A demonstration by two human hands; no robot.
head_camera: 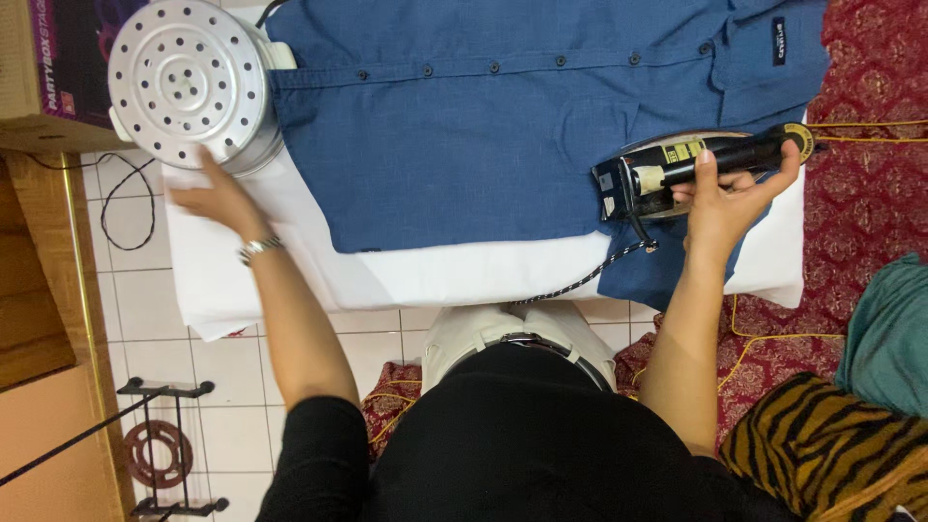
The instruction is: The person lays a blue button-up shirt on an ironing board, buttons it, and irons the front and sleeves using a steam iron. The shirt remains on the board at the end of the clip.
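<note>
Right hand (727, 198) grips the black handle of an iron (691, 166), fingers wrapped round it, thumb on top. Iron sits on a blue button-up shirt (464, 126), near the shirt's lower right part by the pocket area. Braided black & white cord (590, 275) runs from the iron's back end down over the white cover toward the person's waist.

Left hand (215, 198) lies flat w/ fingers spread & loose, gripping nothing, palm down on the white cloth-covered board (387, 280). Fingertips are just beside a round metal pot (193, 82) w/ a lid full of holes; can't tell if they actually touch it. Metal watch (259, 248) on that wrist.

Shirt is spread flat across the board, button row running left-right near the top, collar end off to the right. Its left edge reaches the pot.

Around: red patterned fabric (870, 87) to the right under & beyond the board, teal cloth (889, 329) & tiger-striped fabric (831, 445) at lower right. White tile floor (232, 387) below the board, black metal stand (159, 449) at lower left, cardboard box (43, 68) at top left. Person wears a black top, light trousers w/ a belt.
</note>
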